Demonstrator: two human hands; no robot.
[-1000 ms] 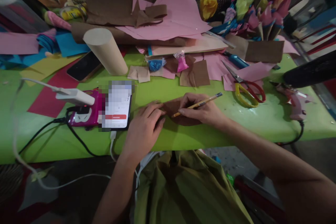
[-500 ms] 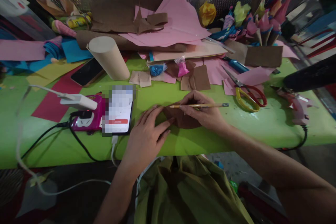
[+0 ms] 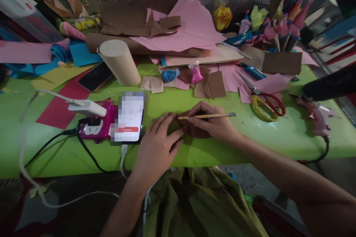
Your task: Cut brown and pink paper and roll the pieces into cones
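Observation:
My right hand point(image 3: 213, 120) is closed around a wooden pencil point(image 3: 224, 115), held low and nearly flat, its tip pointing left. Under that hand lies a small piece of brown paper point(image 3: 198, 132), partly covered by both hands. My left hand point(image 3: 160, 137) rests flat with its fingers stretched out, the fingertips at the paper's left edge. Close to the left hand is a lit phone point(image 3: 133, 118) with a white cable plugged in. Whether the pencil tip touches the paper is hard to tell.
A cardboard tube point(image 3: 119, 63), scissors point(image 3: 265, 107), a hot glue gun point(image 3: 318, 116) and a pink power strip point(image 3: 97, 129) surround the hands on the green table point(image 3: 233, 152). Pink paper sheets point(image 3: 186, 26), brown scraps and paper flowers point(image 3: 283, 29) lie along the back.
My right hand and the pencil have shifted slightly, and the pencil tip is now a little lower and farther left over the paper. The whole view has moved slightly.

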